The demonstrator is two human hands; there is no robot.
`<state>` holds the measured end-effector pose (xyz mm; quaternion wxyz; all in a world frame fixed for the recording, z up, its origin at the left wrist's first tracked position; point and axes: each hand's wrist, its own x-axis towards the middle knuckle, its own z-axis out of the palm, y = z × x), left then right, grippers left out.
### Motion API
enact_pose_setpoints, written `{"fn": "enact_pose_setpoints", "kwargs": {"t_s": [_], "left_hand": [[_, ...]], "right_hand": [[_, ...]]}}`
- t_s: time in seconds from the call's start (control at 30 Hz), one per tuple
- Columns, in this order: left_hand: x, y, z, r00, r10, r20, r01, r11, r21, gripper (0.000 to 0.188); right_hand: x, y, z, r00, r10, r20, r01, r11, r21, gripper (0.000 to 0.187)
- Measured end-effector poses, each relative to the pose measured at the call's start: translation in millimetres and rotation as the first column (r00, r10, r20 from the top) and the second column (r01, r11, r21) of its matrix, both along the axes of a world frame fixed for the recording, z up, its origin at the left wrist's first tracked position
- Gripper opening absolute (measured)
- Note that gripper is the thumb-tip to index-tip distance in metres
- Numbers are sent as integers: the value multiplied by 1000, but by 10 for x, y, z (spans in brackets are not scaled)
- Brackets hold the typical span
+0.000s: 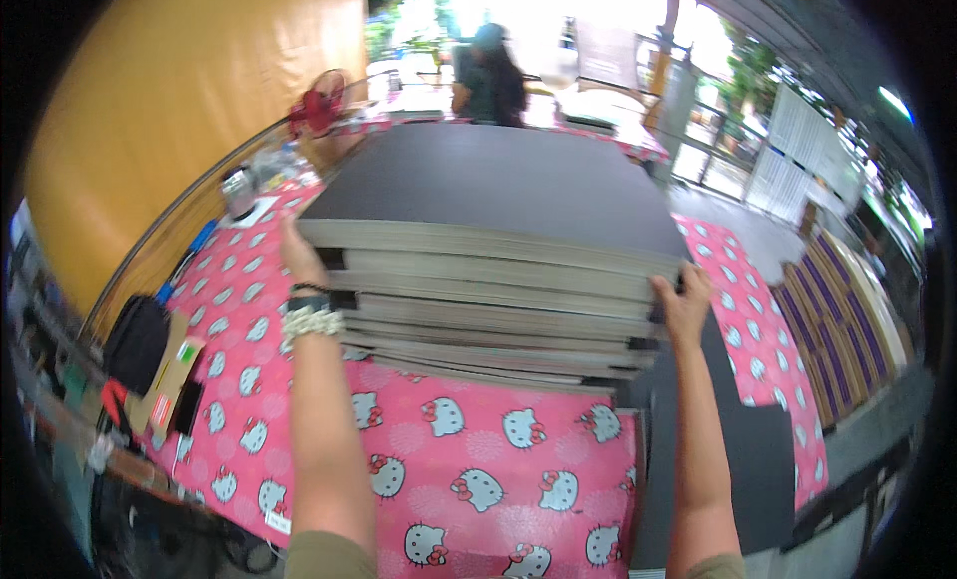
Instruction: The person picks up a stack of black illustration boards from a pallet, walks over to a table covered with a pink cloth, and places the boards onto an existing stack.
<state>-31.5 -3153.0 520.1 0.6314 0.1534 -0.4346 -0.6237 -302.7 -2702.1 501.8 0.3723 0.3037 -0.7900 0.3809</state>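
Observation:
A tall stack of large boards (488,185), dark grey on top with pale grey edges, sits in the middle of the table between my two hands. Its layers form several thick bundles, with small black pieces showing near the corners. My left hand (297,252) presses against the stack's left side near the top, its fingers partly hidden behind the edge. On the opposite side my right hand (686,302) grips the near right corner, thumb toward the front face. Dark grey sheets (713,459) lie flat on the table beneath and beside my right forearm.
A pink cloth with white cat figures (478,439) covers the table. At its left are a black bag (140,340), an open cardboard box (177,375) and a jar (239,192). Behind stand a red fan (324,101) and a seated person (490,76). Cartons (842,325) are piled right.

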Motion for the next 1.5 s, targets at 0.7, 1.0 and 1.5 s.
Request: {"fn": "enact_pose_setpoints", "kwargs": {"t_s": [0.7, 1.0, 1.5], "left_hand": [[914, 2651, -2394, 590, 66, 805, 433, 815, -384, 24], [-727, 3642, -2261, 326, 381, 865, 788, 396, -471, 73], [-1219, 4050, -1780, 345, 549, 761, 592, 502, -630, 67]], "right_hand": [[2650, 3149, -1697, 748, -402, 528, 305, 915, 264, 25], [2774, 3294, -1499, 716, -162, 679, 216, 976, 5, 17], [2761, 4252, -1607, 630, -85, 772, 309, 939, -149, 14]]}}
